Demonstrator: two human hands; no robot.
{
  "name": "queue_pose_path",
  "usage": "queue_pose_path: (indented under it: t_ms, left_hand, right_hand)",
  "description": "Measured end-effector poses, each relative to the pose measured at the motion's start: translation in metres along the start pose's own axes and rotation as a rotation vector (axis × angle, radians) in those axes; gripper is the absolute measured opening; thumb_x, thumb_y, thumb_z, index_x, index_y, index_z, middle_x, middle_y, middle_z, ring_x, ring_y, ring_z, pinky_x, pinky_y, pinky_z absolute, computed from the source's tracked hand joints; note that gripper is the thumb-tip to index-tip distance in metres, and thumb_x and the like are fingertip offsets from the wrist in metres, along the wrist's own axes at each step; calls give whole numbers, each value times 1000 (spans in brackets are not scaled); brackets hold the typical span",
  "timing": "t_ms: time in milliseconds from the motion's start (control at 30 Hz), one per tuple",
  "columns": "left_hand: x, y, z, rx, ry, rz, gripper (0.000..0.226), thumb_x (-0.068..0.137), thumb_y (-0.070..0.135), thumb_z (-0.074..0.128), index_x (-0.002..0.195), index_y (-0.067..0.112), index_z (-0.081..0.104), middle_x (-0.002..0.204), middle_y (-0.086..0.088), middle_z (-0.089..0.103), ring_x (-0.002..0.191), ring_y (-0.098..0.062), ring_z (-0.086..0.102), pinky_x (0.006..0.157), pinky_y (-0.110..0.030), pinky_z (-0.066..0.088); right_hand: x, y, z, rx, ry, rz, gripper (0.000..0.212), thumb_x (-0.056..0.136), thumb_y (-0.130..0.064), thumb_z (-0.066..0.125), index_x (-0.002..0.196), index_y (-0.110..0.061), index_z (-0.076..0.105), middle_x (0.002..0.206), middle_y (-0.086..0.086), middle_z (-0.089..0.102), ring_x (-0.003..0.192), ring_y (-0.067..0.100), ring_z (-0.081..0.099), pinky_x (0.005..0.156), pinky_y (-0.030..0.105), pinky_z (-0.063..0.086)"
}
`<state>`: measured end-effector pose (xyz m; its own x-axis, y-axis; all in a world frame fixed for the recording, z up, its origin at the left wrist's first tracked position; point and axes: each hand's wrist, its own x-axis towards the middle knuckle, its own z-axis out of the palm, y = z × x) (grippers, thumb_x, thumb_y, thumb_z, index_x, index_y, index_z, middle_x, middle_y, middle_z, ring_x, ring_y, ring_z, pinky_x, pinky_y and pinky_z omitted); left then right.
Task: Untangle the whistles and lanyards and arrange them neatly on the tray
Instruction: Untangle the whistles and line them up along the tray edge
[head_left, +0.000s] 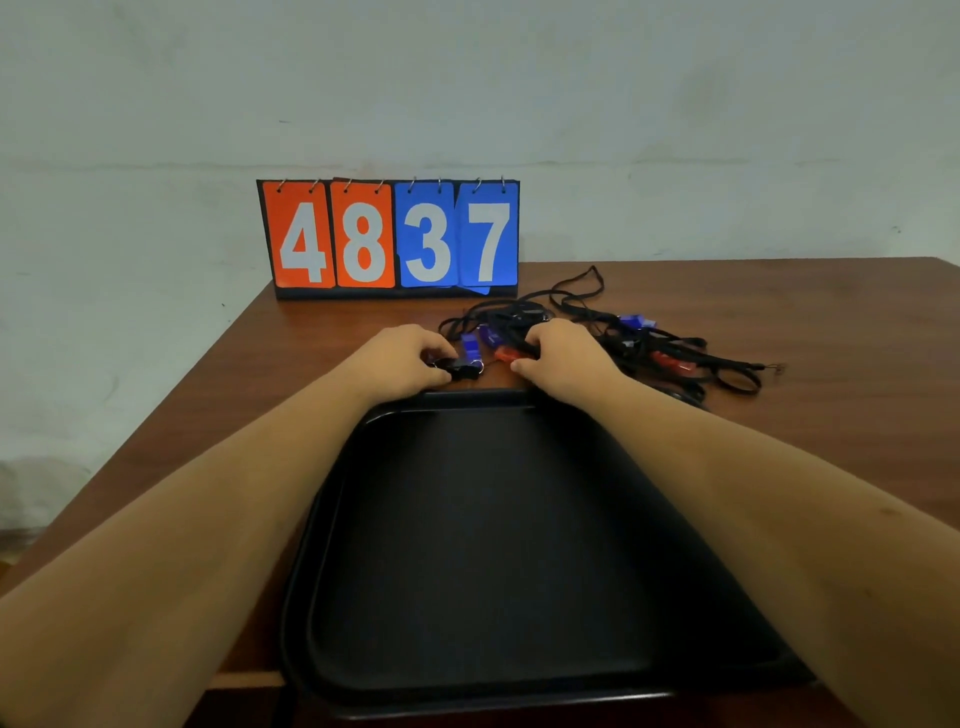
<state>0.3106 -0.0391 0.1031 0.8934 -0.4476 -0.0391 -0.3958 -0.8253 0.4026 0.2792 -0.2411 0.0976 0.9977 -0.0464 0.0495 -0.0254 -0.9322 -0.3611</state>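
Two hands work just past the far rim of the tray (467, 519). The tray lies on the bench (779, 291) close to the person, probably so that each freed piece has only a short way to travel.

At 11 o'clock from the tray's far edge, the left hand (410, 358) has its fingers curled round a black whistle (462, 371) with a small metal ring, holding it close to the rim. I judge this hand to be the anchor, steadying one piece while the other hand pulls. Just beside it, at 12 o'clock, a blue whistle (470, 344) lies untouched.

Next to that, the right hand (561, 353) pinches a red whistle (505, 355) between thumb and fingertips. It is probably about to draw it away from the black one and show which cord belongs to which.

Toward 1 and 2 o'clock spreads the heap of black lanyards (582, 291), looped over one another. A second blue whistle (635, 322) and a second red whistle (675, 364) are caught in it. Nothing is on the tray yet, so the sorting looks barely begun.

No marking on the whistles can be read. At the bench's far edge, at 11 o'clock, a flip scoreboard (389, 234) shows 4 and 8 in white on orange cards, then 3 and 7 in white on blue.
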Motion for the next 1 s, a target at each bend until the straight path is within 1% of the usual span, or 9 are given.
queue_pose_path:
  t_ms: [233,433,567,667,733,800,867,933,1000]
  left_hand:
    - [6,-12,-2,-68,23,-31,26,91,28,66,117,27,65,119,5,60,110,-12,53,88,-28,43]
    - [-14,-14,-8,-316,259,-80,14,91,32,65,106,29,64,104,11,62,100,-8,56,83,-29,40]
    - [-46,-10,-12,-468,381,-89,23,95,25,61,119,28,61,103,12,64,97,-6,60,88,-30,47]
    - [-68,-13,-9,-566,419,-82,34,100,17,53,133,27,54,103,11,65,92,-5,64,77,-21,50]
    - [-79,-18,-7,-653,463,-113,33,101,14,50,132,24,55,107,6,66,91,-8,63,74,-20,49]
    - [-87,-22,-2,-764,514,-169,30,101,15,50,129,23,55,107,4,66,91,-10,63,74,-22,50]
    - [-93,-26,3,-798,539,-198,26,100,18,51,126,24,54,107,3,65,91,-12,63,77,-25,51]
    - [-96,-29,7,-764,542,-198,22,99,23,54,121,25,52,105,3,65,90,-11,63,82,-28,52]
    - [-95,-31,7,-726,558,-189,18,98,28,56,114,26,49,98,3,64,85,-10,62,76,-24,50]
  right_hand:
    - [19,8,-8,-31,34,29,29,95,-32,62,117,-14,65,106,3,61,91,15,54,85,30,46]
    - [5,-5,-13,45,173,22,42,95,-35,62,132,-14,58,132,13,49,116,28,54,101,39,47]
    - [-16,-20,-17,171,128,5,43,97,-31,61,135,-13,52,131,8,60,118,23,57,98,35,45]
    - [-34,-29,-20,297,131,-25,60,94,-27,65,146,-23,35,131,9,60,113,24,62,99,39,49]
    - [-42,-37,-21,284,98,-76,66,96,-23,62,152,-29,27,131,9,59,107,23,64,98,40,52]
    - [-46,-43,-21,219,24,-90,52,100,-21,56,149,-26,39,139,6,54,113,21,60,100,37,50]
    - [-46,-48,-19,204,-50,-65,36,101,-18,53,137,-19,53,133,5,57,109,18,58,94,29,48]
    - [-46,-51,-17,239,-81,-45,27,100,-17,54,127,-19,58,127,5,59,104,15,57,86,25,45]
    - [-44,-52,-17,235,-88,-43,26,98,-20,58,124,-21,58,130,4,57,110,17,57,89,26,44]
